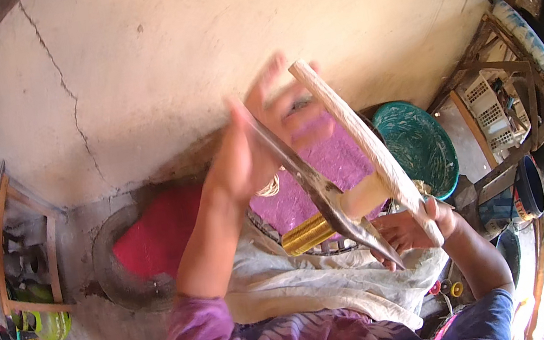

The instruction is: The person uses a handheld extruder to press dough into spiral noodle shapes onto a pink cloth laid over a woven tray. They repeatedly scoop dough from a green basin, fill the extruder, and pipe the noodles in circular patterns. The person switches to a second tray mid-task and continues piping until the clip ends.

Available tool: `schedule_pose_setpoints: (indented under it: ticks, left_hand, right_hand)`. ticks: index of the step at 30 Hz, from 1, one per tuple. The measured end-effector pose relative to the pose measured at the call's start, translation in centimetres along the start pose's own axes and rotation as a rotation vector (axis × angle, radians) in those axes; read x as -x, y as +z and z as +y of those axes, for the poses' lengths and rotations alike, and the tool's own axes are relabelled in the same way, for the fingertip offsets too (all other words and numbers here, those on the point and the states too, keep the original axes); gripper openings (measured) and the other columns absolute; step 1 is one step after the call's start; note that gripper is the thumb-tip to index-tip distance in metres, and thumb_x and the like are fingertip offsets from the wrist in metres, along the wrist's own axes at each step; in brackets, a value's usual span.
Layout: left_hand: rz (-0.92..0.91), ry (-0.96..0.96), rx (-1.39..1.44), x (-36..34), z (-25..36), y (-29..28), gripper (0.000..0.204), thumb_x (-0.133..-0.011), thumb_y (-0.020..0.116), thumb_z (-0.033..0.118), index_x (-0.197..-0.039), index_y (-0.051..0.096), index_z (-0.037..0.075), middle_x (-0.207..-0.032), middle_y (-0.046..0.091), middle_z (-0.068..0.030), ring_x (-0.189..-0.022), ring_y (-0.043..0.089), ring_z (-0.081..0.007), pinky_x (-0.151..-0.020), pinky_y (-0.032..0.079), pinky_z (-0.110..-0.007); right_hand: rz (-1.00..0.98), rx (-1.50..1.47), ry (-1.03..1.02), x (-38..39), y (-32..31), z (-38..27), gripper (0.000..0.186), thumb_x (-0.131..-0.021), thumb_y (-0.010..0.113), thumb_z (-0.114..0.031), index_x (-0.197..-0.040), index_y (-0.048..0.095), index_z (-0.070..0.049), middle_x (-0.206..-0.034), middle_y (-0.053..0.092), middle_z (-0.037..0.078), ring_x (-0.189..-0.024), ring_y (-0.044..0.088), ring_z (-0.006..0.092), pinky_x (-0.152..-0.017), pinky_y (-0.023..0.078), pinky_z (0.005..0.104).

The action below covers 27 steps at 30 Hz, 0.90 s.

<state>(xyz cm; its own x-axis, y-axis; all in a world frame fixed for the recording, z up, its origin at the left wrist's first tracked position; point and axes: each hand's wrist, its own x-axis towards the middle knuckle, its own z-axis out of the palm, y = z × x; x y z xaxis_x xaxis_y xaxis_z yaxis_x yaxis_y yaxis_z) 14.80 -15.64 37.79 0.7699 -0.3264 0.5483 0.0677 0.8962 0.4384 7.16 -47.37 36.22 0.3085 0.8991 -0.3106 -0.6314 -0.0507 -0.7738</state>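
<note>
In front of me is a wooden tool with a pale bar and a dark, tapered bar, joined by a short pale wooden cylinder. A coil of shiny gold thread or wire sticks out beyond the dark bar, on the same axis. My right hand grips the near end of the tool, its thumb over the pale bar. At the dark bar's far end, my left hand is raised with fingers spread, smeared by motion. Whether its palm touches the bar is unclear. A small bundle of light twine shows below it.
A purple surface lies beneath the tool, and whitish cloth covers my lap. Right of it stands a green basin, with a dark blue bucket farther right. A red patch and a wooden stand are at left. A cracked wall rises ahead.
</note>
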Motion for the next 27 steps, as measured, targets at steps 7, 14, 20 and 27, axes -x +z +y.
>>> schedule_pose_setpoints:
  ticks: [7,14,20,27]
  left_hand:
    - [0.136,0.022,0.397,-2.9,-1.8,-10.8,0.051,-0.096,0.044,0.050,-0.114,0.053,0.004,-0.106,0.058,-0.0136,-0.105,0.055,-0.0278,-0.099,0.044,-0.044]
    - [0.224,0.255,0.502,1.0,-4.1,-17.0,0.042,-0.095,0.045,0.051,-0.101,0.055,0.011,-0.092,0.059,-0.0038,-0.089,0.058,-0.0218,-0.087,0.043,-0.042]
    - [0.212,0.274,0.354,1.0,-0.7,-14.1,0.033,-0.097,0.042,0.047,-0.096,0.055,0.017,-0.085,0.061,0.0032,-0.082,0.061,-0.0159,-0.083,0.041,-0.042]
    - [0.198,0.282,0.357,-0.6,-1.0,-12.0,0.034,-0.097,0.041,0.048,-0.094,0.056,0.017,-0.084,0.060,0.0030,-0.079,0.060,-0.0159,-0.082,0.041,-0.043]
  right_hand:
    - [0.247,0.057,0.142,-4.4,-2.7,-3.2,0.098,-0.087,0.035,-0.076,-0.140,0.033,0.007,-0.110,0.060,0.029,-0.095,0.065,0.0335,-0.080,0.054,0.0415]
    - [0.448,0.496,0.309,-8.3,-2.1,-4.8,0.080,-0.094,0.033,-0.065,-0.138,0.040,0.001,-0.110,0.063,0.025,-0.088,0.067,0.0291,-0.080,0.055,0.0404]
    - [0.473,0.540,0.303,-8.3,2.4,-6.7,0.067,-0.099,0.037,-0.056,-0.128,0.051,0.003,-0.102,0.061,0.011,-0.084,0.059,0.0173,-0.076,0.049,0.0307]
    - [0.558,0.597,0.237,-7.6,2.1,-7.3,0.062,-0.097,0.041,-0.054,-0.109,0.060,0.005,-0.082,0.066,0.014,-0.069,0.065,0.0208,-0.064,0.052,0.0314]
